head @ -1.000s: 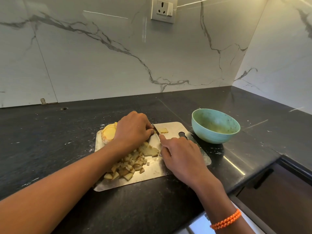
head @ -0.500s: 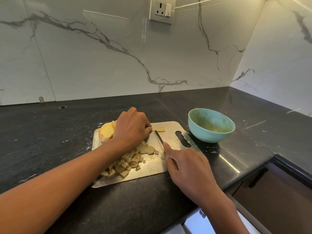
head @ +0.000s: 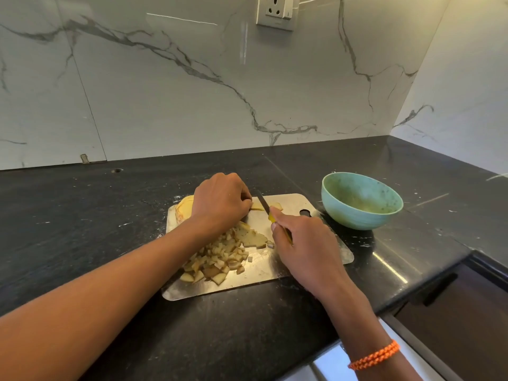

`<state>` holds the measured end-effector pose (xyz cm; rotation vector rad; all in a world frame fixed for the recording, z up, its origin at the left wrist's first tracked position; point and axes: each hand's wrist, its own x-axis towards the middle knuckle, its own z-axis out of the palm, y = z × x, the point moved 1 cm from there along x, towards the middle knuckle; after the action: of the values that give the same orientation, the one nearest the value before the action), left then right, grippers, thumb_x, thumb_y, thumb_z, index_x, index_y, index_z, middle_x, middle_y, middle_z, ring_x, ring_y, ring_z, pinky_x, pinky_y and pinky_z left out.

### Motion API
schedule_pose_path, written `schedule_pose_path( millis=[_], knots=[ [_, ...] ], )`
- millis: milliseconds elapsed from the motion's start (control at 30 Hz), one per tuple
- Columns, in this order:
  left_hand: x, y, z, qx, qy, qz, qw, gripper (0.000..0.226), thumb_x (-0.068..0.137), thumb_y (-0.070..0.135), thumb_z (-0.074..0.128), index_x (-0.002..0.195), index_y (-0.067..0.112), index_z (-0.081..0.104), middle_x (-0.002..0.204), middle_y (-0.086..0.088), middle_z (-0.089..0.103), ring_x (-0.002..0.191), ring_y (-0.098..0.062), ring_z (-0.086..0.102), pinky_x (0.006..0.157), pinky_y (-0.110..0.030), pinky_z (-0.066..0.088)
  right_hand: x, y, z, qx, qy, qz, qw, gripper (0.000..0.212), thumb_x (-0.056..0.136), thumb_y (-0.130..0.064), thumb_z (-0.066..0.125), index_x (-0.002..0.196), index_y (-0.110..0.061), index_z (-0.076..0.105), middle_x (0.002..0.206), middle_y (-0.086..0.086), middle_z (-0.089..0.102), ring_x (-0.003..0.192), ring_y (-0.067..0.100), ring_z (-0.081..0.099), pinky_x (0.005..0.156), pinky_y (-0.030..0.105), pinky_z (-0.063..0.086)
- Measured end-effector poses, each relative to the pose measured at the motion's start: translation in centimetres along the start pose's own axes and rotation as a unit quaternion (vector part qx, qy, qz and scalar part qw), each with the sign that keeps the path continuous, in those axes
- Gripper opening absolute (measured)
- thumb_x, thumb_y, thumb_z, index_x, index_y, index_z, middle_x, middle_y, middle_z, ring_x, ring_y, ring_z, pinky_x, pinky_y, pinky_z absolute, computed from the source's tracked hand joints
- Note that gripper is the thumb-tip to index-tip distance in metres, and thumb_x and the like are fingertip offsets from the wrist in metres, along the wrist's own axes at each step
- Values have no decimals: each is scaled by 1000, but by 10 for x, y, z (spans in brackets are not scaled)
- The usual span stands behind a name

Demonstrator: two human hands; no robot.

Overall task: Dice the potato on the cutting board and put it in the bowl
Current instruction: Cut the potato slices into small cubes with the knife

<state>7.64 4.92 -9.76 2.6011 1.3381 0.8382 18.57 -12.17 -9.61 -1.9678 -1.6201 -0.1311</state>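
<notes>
A steel cutting board lies on the black counter. On its near left is a pile of diced potato, with larger slices just beyond. My left hand curls over a potato slice at the board's far side. An uncut potato piece shows behind that wrist. My right hand grips a yellow-handled knife, its blade lying across the slice beside my left fingertips. The green bowl stands right of the board, with only residue visible inside.
The counter's front edge drops off at the right, with a dark cabinet below. A marble wall with a socket rises behind. A small hole marks the counter far left.
My right hand brought the knife forward from the near part of the board to the slice under my left fingers. The left hand stayed in place.
</notes>
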Motion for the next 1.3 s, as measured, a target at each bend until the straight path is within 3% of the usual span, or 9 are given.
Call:
schedule_pose_path(
  millis=[267,433,767,833,933,1000,1133,1300],
  knots=[
    [-2,3,-1,2,0,7,1000,17,94,36,75,109,29,82,92,11,78,75,-10,66,63,-22,55,-2,0,0,-17,-16,-8,1000,42,107,-38,45,149,-37,50,92,-10,74,79,10,62,74,39,55],
    [-4,5,-4,5,-8,13,1000,18,90,44,78,100,30,84,86,14,77,72,-8,66,69,-30,62,1,-3,2,-60,-62,-25,996,46,108,-34,41,153,-33,44,100,-4,71,90,15,60,76,39,50],
    [-7,7,-2,18,5,8,1000,20,93,45,77,102,29,84,87,13,77,74,-7,64,67,-22,51,-29,7,-13,-31,-63,-29,997,47,107,-38,44,153,-36,42,100,-10,73,85,8,60,79,34,52],
    [-6,6,-3,13,-2,3,1000,20,92,45,77,102,30,84,87,14,77,73,-6,63,63,-21,47,-36,8,-13,-19,-50,-29,998,46,106,-38,45,152,-37,44,96,-12,73,80,7,59,75,32,50],
    [-3,4,-7,-9,-1,-7,1000,16,93,43,77,101,30,83,87,14,77,70,-5,62,60,-20,46,-37,8,-12,15,-9,-15,1000,44,105,-37,48,149,-36,50,73,-16,64,66,7,55,65,28,44],
    [0,0,-10,-27,16,-20,999,13,95,39,76,100,30,84,87,14,77,70,-5,62,65,-24,53,-33,8,-11,19,13,-4,1000,43,105,-36,49,148,-36,51,64,-15,58,61,10,54,62,30,43],
    [1,-5,-11,-27,40,-32,998,10,94,36,77,96,29,84,86,12,77,75,-8,64,88,-44,60,-17,2,-6,9,3,-11,1000,44,105,-37,47,149,-37,50,72,-11,67,68,11,59,71,39,52],
    [1,-6,-10,-16,27,-25,999,10,94,37,77,95,30,84,84,13,76,76,-8,63,90,-47,59,-1,0,1,-1,-33,-9,999,45,106,-41,45,150,-39,48,90,-8,74,78,12,62,74,39,53]
  ],
)
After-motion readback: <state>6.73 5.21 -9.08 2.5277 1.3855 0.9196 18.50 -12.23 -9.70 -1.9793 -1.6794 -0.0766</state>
